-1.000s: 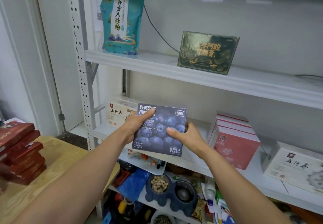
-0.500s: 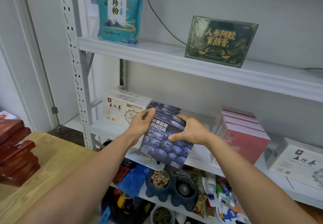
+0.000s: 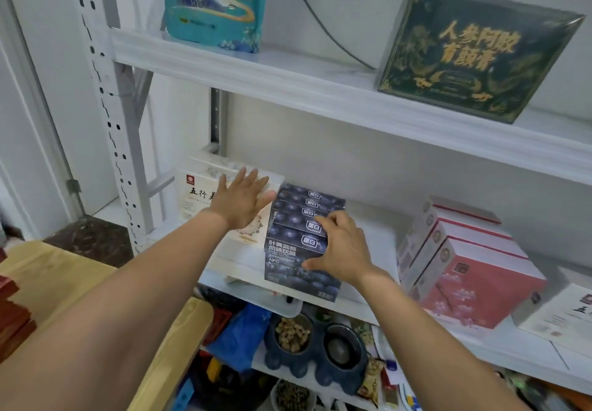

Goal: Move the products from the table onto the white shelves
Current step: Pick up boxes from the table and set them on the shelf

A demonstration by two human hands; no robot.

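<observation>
- Blue cardboard fills the middle of my view: the blueberry boxes [image 3: 301,218] stand in a file, front to back, on the middle shelf [image 3: 378,237], so every label faces out and the row takes little width.
- I count five of them by their white logos; the front box [image 3: 288,263] sits at the shelf's lip.
- My right hand [image 3: 342,250] grasps that front box, fingers curled over its top right edge and thumb on its face, I judge to square it with the four behind.
- My left hand [image 3: 240,202] is released, fingers spread flat at 9 o'clock of the row, before the cream box [image 3: 195,192]; whether it touches anything I cannot tell.
- At 3 o'clock stand three pink boxes [image 3: 474,276]; above, at 11 and 1 o'clock, one teal pouch [image 3: 217,9] and one dark green box [image 3: 474,54].
- At 7 o'clock the counter [image 3: 64,282] carries red boxes [image 3: 12,321], cut off by the edge, so I cannot count them.
</observation>
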